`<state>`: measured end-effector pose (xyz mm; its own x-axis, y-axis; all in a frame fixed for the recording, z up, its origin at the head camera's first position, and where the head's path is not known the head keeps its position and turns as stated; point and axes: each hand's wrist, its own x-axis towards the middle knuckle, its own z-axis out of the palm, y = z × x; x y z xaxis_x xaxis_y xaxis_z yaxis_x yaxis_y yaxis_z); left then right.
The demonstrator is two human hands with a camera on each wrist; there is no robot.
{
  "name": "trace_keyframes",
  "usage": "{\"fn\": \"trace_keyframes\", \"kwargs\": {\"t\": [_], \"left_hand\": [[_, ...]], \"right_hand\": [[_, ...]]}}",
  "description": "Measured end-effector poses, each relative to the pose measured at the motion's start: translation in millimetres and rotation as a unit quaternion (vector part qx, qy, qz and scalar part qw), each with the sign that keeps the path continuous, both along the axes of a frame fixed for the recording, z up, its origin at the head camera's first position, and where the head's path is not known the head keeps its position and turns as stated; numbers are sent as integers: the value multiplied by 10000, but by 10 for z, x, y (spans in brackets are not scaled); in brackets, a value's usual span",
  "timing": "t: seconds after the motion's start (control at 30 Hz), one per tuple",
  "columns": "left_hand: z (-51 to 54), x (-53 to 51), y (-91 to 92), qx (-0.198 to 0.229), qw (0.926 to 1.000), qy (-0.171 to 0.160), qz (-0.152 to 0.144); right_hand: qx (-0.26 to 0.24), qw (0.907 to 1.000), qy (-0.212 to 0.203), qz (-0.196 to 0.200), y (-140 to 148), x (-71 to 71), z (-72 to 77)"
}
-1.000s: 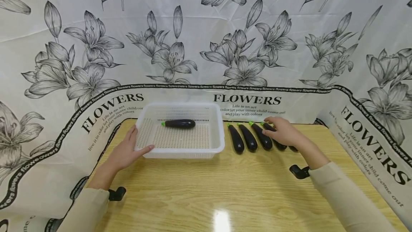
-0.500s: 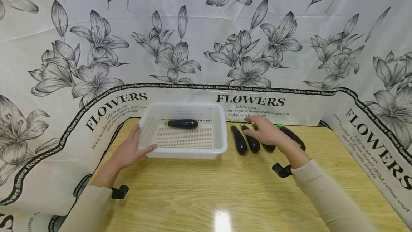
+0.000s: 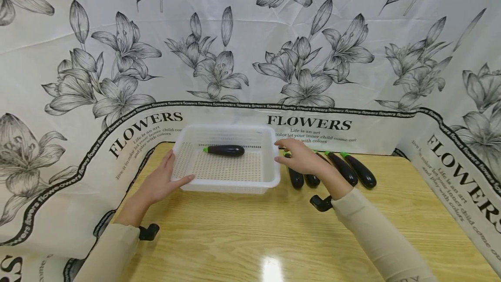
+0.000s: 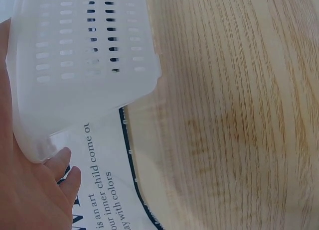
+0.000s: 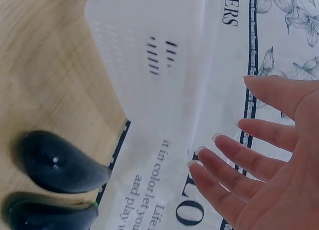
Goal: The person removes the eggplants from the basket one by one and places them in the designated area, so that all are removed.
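A white perforated plastic basket (image 3: 231, 183) stands on the wooden table with one dark eggplant (image 3: 225, 150) lying crosswise inside. My left hand (image 3: 159, 181) grips the basket's left end; the left wrist view shows its fingers (image 4: 71, 182) curled at the rim. At the opposite end, my right hand (image 3: 299, 156) has its fingertips close to the right rim; whether they touch it is unclear. In the right wrist view this hand's fingers (image 5: 249, 158) are spread and hold nothing. Beneath and beside it lie several eggplants (image 3: 359, 171) in a row, some partly hidden by the hand and forearm.
A flower-printed cloth (image 3: 219, 64) hangs behind the wooden table (image 3: 231, 234) and along both sides. The basket's back side is near the cloth. Black wrist mounts (image 3: 321, 203) are seen on both forearms.
My right hand has moved left from above the eggplant row to the basket's right rim, uncovering the right-hand eggplants. My left hand keeps its place on the basket.
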<state>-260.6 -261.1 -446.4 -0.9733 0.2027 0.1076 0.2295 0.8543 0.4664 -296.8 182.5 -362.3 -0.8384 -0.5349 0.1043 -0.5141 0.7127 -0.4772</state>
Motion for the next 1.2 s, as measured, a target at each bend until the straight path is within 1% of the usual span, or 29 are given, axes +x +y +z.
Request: {"fn": "trace_keyframes", "kwargs": {"t": [0.17,0.4,0.53,0.7,0.83,1.0,1.2], "left_hand": [[20,-6,11,-13,10000,24,-5],[63,16,25,-60,10000,2,12],[89,22,-4,-92,10000,14,32],[83,8,-19,-37,10000,16,23],[37,-12,-10,13,10000,-30,37],[-17,-21,-3,4,10000,-29,66],[-15,-19,-1,56,10000,13,69]], "right_hand": [[108,9998,-42,170,-154,-72,20],[216,9986,24,489,-364,-178,52],[349,9974,24,630,-519,-252,122],[703,9924,168,993,-717,-390,203],[940,9888,142,1149,-870,-501,229],[1289,9844,-32,1196,-1067,-645,212],[1607,9781,-79,1319,-1249,-885,147]]}}
